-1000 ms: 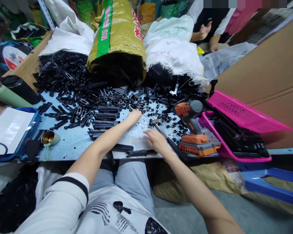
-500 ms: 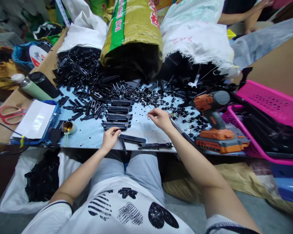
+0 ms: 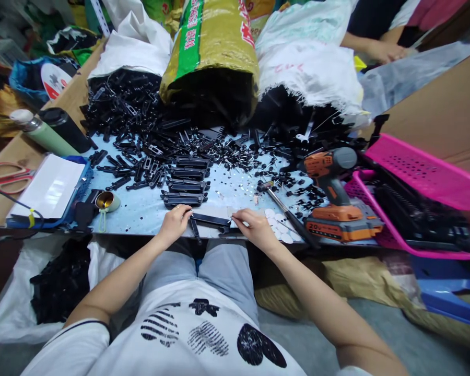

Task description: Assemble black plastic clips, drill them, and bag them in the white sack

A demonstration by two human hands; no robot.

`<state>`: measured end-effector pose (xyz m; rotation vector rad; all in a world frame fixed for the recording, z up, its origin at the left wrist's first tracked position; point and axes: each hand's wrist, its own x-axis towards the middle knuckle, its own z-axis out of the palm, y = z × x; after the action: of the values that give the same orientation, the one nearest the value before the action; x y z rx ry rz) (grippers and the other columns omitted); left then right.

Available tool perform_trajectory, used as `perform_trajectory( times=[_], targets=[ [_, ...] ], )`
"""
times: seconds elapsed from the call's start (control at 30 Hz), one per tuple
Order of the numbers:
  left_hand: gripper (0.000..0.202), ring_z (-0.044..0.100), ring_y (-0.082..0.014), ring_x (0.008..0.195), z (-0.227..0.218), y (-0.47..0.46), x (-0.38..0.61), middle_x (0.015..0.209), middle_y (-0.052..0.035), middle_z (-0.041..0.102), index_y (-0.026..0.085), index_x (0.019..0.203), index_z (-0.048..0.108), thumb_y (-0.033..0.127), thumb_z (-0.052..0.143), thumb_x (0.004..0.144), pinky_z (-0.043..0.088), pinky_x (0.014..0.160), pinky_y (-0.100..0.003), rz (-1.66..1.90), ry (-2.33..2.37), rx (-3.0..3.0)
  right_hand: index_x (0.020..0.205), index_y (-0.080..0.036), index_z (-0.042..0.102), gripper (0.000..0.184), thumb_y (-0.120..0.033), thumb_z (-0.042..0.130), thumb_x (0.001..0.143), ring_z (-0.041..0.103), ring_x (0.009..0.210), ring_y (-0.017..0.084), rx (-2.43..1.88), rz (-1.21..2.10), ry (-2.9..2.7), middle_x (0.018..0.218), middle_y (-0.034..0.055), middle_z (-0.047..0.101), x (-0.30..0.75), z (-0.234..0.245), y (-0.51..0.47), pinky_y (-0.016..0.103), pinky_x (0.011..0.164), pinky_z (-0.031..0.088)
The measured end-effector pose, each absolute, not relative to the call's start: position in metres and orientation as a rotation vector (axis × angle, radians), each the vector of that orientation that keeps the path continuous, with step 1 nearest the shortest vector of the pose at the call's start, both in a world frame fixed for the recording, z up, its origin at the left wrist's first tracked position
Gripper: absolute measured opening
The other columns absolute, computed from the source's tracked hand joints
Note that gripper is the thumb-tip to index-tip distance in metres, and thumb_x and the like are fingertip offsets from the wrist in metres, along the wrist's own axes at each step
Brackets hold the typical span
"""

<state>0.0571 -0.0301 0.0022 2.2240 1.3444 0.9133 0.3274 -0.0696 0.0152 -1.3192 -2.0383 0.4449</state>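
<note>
My left hand (image 3: 175, 221) is pinched closed at the left end of a long black metal bar (image 3: 209, 220); a tiny shiny bit shows at its fingertips, too small to name. A shorter black arm (image 3: 195, 228) hangs off that same end at an angle. Over the bar's right end, my right hand (image 3: 254, 227) pinches a small metal pin (image 3: 230, 219). Just beyond my left hand, several black assembled bar pieces (image 3: 185, 198) lie stacked in a row. Loose pins (image 3: 235, 156) are scattered behind them.
A hammer (image 3: 284, 209) lies right of my right hand, beside white round discs (image 3: 279, 227). Further right are an orange cordless drill (image 3: 332, 214) and a pink basket (image 3: 407, 230). Open sacks (image 3: 215, 42) spill black parts at the back. A cup (image 3: 107, 201) and scissors (image 3: 10, 177) sit left.
My right hand has come down and left from the scattered pins to the bar, now with a pin in its fingers. My left hand stays at the bar's left end.
</note>
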Motion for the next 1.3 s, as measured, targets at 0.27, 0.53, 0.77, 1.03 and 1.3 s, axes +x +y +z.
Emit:
perform_trajectory(
  times=[0.27,0.53,0.77,1.03,1.3],
  targets=[
    [0.015,0.064,-0.0197,0.084,0.003,-0.023,0.064,0.091,-0.0072,0.066,0.017,0.095,0.059,0.022,0.047,0.09,0.051,0.076,-0.032,0.83,1.388,2.323,0.097,-0.02,0.063,0.024,-0.027,0.04,0.095,0.065,0.08,0.018,-1.339,0.317,-2.263,0.096,0.0082,0.066,0.32,0.013,-0.078,0.029,0.07,0.053],
    [0.017,0.064,-0.0188,0.08,-0.001,-0.032,0.064,0.086,-0.0078,0.066,0.015,0.094,0.059,0.024,0.045,0.092,0.052,0.072,-0.031,0.915,1.309,2.41,0.105,-0.02,0.062,0.024,-0.025,0.041,0.095,0.065,0.085,0.017,-1.294,0.216,-2.249,0.099,0.0081,0.065,0.322,0.0,-0.081,0.027,0.072,0.054],
    [0.021,0.064,-0.0213,0.089,-0.014,-0.034,0.063,0.095,-0.0119,0.067,0.014,0.106,0.058,0.02,0.044,0.093,0.052,0.077,-0.036,0.962,1.266,2.698,0.11,-0.018,0.059,0.023,-0.022,0.045,0.093,0.063,0.09,0.018,-1.23,0.156,-2.239,0.102,0.0092,0.065,0.324,-0.005,-0.083,0.029,0.078,0.055],
    [0.034,0.064,-0.0216,0.091,-0.03,-0.029,0.05,0.095,-0.0146,0.068,0.011,0.124,0.05,0.014,0.039,0.092,0.05,0.077,-0.038,0.839,1.048,2.915,0.127,-0.02,0.051,0.038,-0.033,0.051,0.091,0.061,0.098,0.02,-1.144,0.203,-2.295,0.11,0.0108,0.062,0.344,-0.031,-0.083,0.033,0.081,0.052],
    [0.051,0.052,-0.0283,0.114,-0.012,-0.024,0.088,0.126,-0.0191,0.054,0.008,0.128,0.047,0.043,0.042,0.092,0.037,0.094,-0.043,0.356,0.645,3.132,0.115,-0.016,0.058,0.048,-0.054,0.046,0.089,0.058,0.081,0.02,-1.249,-0.043,-2.627,0.094,0.0107,0.064,0.37,-0.032,-0.066,0.028,0.067,0.042]
  ],
)
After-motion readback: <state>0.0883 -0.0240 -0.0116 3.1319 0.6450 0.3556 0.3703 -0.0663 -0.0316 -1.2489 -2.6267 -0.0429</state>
